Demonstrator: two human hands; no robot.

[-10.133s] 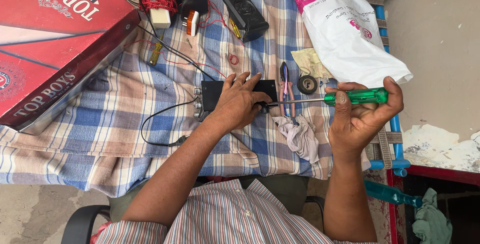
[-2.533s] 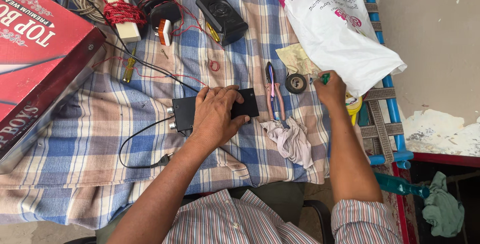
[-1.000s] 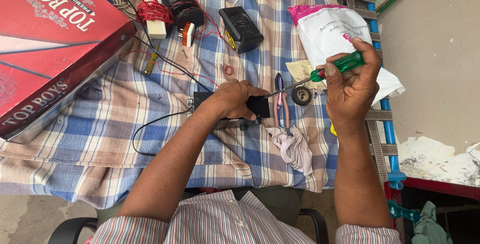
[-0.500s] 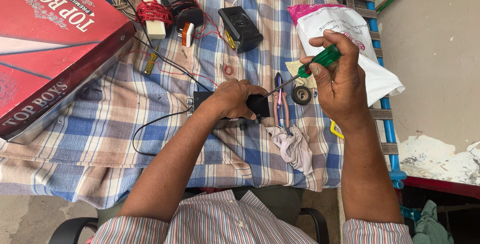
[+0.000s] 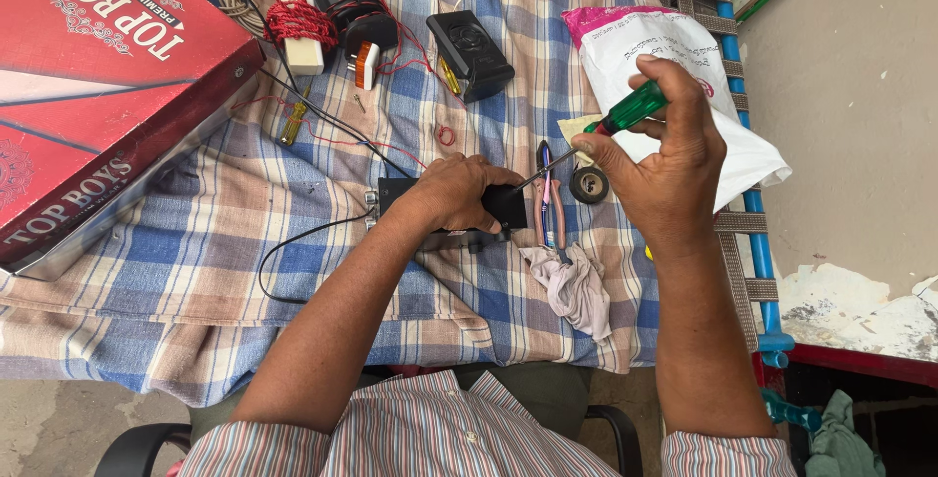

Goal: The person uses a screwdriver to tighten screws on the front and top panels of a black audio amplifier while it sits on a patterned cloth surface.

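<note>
While the left hand (image 5: 457,192) stayed clamped over the small black box (image 5: 503,205) on the checked cloth (image 5: 195,242), the right hand (image 5: 664,159), fingers wrapped round the green-handled screwdriver (image 5: 625,110), had lowered its tip onto the box's edge.

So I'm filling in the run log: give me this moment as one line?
left hand: pressing black box to cloth | right hand: holding green screwdriver | tip: at box edge
</note>
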